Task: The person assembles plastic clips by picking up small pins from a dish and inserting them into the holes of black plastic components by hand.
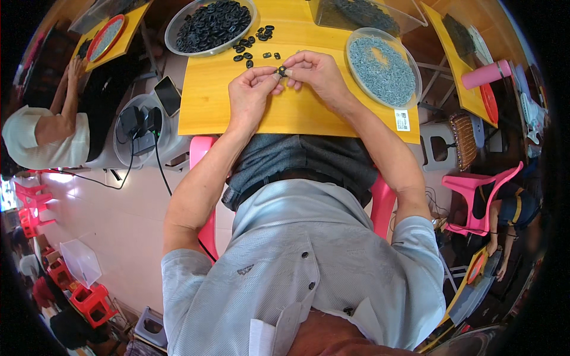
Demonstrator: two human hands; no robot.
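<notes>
Over the yellow table (205,98), my left hand (252,95) and my right hand (317,72) meet at a small black part (282,70). Thumbs and fingertips of both hands pinch it from either side. Its exact kind is too small to make out. Beyond my hands lie two small black pieces with pale spots (272,55). Several loose black oval pieces (243,50) are scattered nearer the left bowl. That clear round bowl (171,43) is heaped with black oval rings (211,26). At my right, another clear bowl (415,83) contains many small silvery screws (386,74).
A clear bin (409,24) stands at the table's far edge. A label (402,120) is at the near right corner. Left of the table, a tub (122,142) carries black adapters with cables, beside a phone (168,96). Another person (44,133) sits farther left; pink chair (481,190) at right.
</notes>
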